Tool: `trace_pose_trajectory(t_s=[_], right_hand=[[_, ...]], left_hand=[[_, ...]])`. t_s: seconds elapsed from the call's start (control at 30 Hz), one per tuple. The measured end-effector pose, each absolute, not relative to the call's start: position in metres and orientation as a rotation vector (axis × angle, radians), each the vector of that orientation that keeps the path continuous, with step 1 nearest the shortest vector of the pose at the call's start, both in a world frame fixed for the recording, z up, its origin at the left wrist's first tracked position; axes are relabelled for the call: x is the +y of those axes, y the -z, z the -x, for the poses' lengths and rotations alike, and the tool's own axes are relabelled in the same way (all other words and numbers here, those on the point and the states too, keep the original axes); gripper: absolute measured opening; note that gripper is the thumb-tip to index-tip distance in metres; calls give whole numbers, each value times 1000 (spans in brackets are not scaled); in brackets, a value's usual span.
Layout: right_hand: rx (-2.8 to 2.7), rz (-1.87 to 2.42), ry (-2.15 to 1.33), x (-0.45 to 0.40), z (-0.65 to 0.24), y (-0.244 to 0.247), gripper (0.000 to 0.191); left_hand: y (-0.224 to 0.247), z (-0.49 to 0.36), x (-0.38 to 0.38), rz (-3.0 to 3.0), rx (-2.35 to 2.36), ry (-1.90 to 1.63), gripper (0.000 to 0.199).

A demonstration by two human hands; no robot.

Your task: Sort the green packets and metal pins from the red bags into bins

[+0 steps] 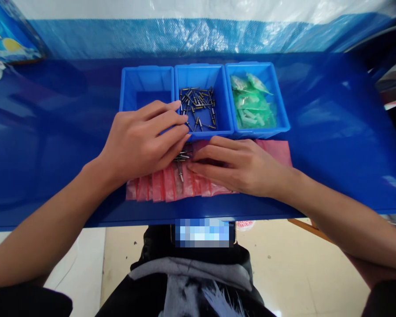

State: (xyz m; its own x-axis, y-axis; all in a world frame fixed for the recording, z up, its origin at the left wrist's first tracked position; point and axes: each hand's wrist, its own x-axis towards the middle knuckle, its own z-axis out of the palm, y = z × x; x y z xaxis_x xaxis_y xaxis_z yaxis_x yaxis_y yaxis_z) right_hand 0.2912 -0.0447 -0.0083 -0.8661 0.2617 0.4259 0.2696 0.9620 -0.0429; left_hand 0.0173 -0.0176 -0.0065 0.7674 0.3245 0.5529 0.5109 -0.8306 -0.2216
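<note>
My left hand [143, 136] reaches over the front of the blue bins, its fingers stretched out and slightly apart, the thumb hidden. The fingertips are at the near left corner of the middle bin [229, 103], which holds many loose pop rivets [198, 103]. More rivets [181, 157] lie between my hands, on a row of overlapping pink plastic bags [158, 187]. My right hand [239, 165] rests over these bags, fingers bent and tips drawn together beside the rivets. What its fingertips hold, if anything, is hidden.
The left bin [147, 77] shows a bare floor. In the right bin [280, 101] are green plastic bags [252, 103] with small contents. A blue-and-yellow package [11, 37] stands at the far left. A phone with a blurred screen [203, 232] is below the table's front edge.
</note>
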Motion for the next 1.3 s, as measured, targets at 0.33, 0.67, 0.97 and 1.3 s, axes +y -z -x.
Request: trace_pose_trajectory(t_s=[0.33,0.67,0.97,1.3], right_hand=[[-2364,547,-366,-48,-290,3,13],[-1804,729,-726,-43,-288,2,37],[-2232,499,-306,-43,-290,2,28],[-2695,290,-115,-52,-283,25,39]], left_hand=[[7,-17,-18,2624,-663,752,13],[7,-16,-19,2651,-676,719,14],[9,-16,-18,2636,-673,737,16],[7,-19,-19,2618,-675,752,12]])
